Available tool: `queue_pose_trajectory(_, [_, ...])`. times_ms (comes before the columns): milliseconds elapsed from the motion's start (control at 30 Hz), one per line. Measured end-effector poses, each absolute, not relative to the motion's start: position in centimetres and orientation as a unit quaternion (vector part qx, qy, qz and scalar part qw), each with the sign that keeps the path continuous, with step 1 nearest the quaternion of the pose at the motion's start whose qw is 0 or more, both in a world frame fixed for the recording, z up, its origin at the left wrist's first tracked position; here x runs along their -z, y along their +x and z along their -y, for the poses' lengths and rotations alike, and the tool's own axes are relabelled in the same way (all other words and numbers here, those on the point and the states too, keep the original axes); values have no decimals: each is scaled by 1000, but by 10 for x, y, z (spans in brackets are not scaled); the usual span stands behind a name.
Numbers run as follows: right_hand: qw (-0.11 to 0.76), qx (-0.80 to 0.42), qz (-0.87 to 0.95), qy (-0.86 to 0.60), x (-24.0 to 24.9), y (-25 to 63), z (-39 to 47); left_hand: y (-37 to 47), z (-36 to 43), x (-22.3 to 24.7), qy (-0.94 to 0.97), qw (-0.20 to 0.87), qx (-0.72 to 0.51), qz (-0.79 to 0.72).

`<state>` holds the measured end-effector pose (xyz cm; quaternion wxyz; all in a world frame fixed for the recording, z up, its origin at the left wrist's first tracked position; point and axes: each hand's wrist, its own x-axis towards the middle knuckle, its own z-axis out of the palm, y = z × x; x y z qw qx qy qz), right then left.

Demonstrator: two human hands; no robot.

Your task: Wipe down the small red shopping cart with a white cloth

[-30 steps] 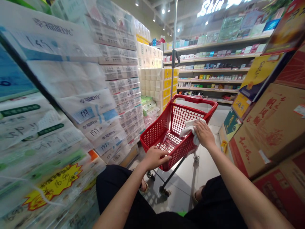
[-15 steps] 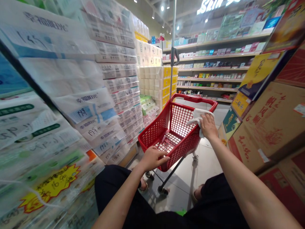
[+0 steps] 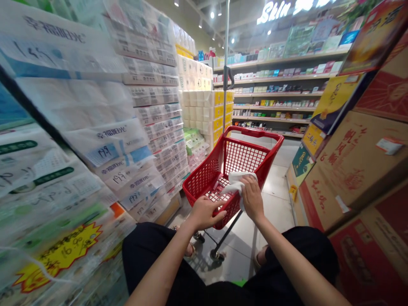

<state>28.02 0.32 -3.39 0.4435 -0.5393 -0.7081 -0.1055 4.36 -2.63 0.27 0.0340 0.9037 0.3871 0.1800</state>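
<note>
A red shopping cart (image 3: pixel 270 160) with a lattice basket stands upright between my knees, its push handle at the far end. My left hand (image 3: pixel 205 213) holds the near rim of the basket, thumb on the outer side and fingers over the edge. On the right side rim, close to the near corner, my right hand (image 3: pixel 253 198) presses a white cloth (image 3: pixel 236 182). The cloth is folded over the rim and hangs partly inside the basket. Part of it is hidden under my fingers.
Tall stacks of wrapped tissue packs (image 3: pixel 156 114) rise close on the left. Cardboard cartons (image 3: pixel 360 161) are piled on the right. Behind the cart, a metal pole (image 3: pixel 225 51) and stocked shelves (image 3: pixel 274 75) stand. The cart's wheels (image 3: pixel 216 255) rest on the tiled floor (image 3: pixel 277 204).
My right hand has slid the cloth along the right rim, from near the handle toward me. My left hand stays on the near rim. The view has shifted slightly.
</note>
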Motion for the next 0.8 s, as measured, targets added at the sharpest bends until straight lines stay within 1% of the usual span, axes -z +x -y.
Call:
queue_pose_trajectory(167, [409, 96, 763, -491, 30, 235, 40, 45, 25, 1, 904, 9, -195, -380])
queue_pose_trajectory(300, [393, 84, 784, -472, 31, 214, 58, 42, 21, 10, 902, 5, -199, -384])
queue_pose_trajectory(500, [332, 95, 842, -415, 22, 245, 36, 36, 27, 6, 899, 52, -251, -356])
queue_pose_trajectory(667, [338, 115, 805, -475, 13, 281, 6, 35, 29, 1, 902, 88, -252, -339])
queue_pose_trajectory(800, [344, 121, 778, -511, 11, 285, -1, 35, 27, 5, 887, 114, -276, -352])
